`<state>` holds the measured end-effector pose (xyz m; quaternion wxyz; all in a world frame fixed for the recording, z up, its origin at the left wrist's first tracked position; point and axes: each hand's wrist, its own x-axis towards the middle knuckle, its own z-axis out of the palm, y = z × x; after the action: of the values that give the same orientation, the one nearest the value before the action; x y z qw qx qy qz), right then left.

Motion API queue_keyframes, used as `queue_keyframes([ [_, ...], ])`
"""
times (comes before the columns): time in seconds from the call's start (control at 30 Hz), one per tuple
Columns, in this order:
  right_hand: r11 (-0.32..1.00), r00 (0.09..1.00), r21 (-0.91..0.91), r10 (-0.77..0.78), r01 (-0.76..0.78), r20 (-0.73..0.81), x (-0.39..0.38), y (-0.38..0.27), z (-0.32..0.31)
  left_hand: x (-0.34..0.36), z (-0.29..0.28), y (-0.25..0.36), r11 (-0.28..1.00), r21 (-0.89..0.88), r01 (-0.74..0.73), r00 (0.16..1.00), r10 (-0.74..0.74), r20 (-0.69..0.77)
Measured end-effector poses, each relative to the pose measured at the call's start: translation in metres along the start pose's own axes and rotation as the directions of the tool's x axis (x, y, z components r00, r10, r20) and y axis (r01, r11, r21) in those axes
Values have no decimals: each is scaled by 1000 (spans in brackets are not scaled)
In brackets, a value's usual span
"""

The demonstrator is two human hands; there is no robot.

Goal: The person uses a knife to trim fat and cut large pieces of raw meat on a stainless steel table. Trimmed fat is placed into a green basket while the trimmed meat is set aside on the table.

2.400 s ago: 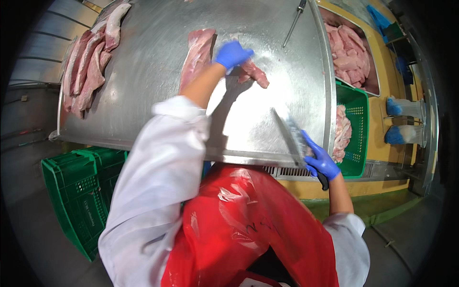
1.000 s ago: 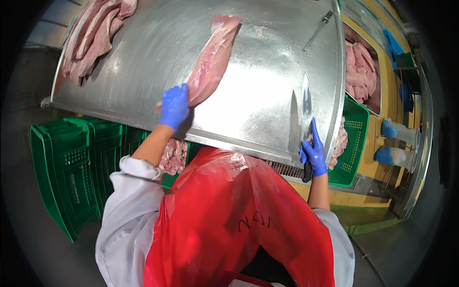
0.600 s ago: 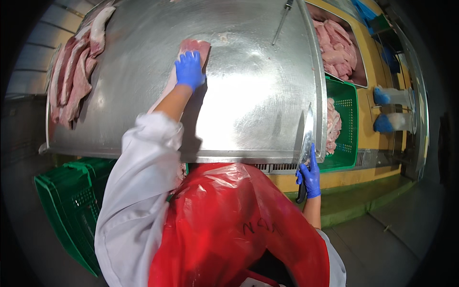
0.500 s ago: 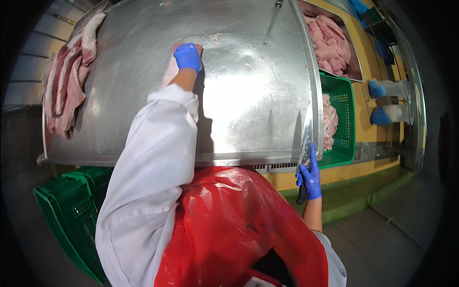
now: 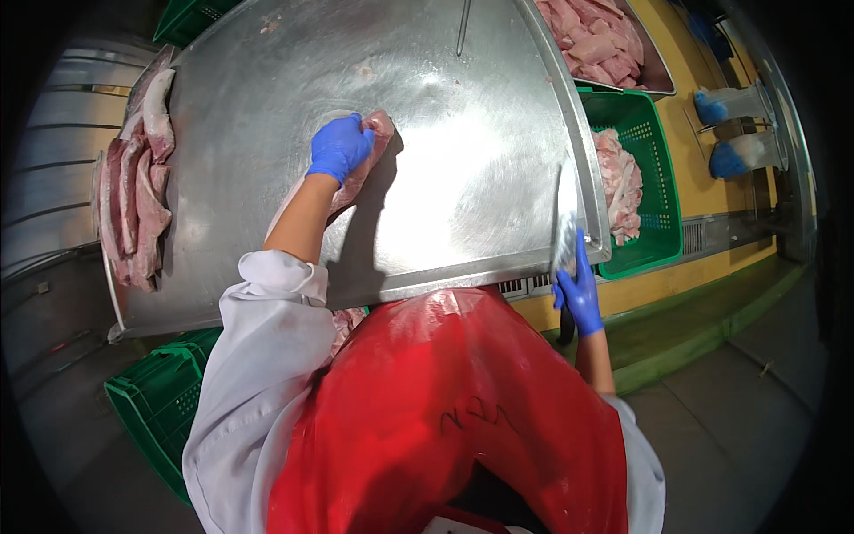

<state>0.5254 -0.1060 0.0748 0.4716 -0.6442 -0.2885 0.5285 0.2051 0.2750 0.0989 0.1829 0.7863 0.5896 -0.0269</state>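
My left hand (image 5: 340,144), in a blue glove, grips the upper part of a long pink piece of meat (image 5: 381,133) that lies at a slant on the steel table (image 5: 231,142); my forearm hides much of its lower part. My right hand (image 5: 579,289), also gloved in blue, holds a long knife (image 5: 566,209) with a black handle by the table's right front corner, index finger stretched along it and blade pointing away from me. A thin metal rod (image 5: 461,27) lies near the table's far edge.
Several long meat strips (image 5: 133,209) lie along the left edge. On the right are a metal tray of meat (image 5: 596,40) and a green crate (image 5: 654,182) with pale trimmings (image 5: 618,187). More green crates (image 5: 169,392) stand below at the left. Two blue-tipped objects (image 5: 734,156) sit far right.
A smaller meat piece seen earlier beside the long one is not visible there now. My left hand went from the near end to the far end of the long piece. The knife stays at the right.
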Motion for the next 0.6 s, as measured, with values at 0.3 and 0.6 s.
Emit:
queue_keyframes([
  [0.3, 947, 917, -99, -265, 305, 298, 189, -69, 156, 15, 20, -21, 987, -154, 42, 997, -52, -58],
  [0.6, 976, 776, -218, 131, 8, 617, 174, -86, 200, 15, 38, -28, 935, -350, 59, 981, -119, -151],
])
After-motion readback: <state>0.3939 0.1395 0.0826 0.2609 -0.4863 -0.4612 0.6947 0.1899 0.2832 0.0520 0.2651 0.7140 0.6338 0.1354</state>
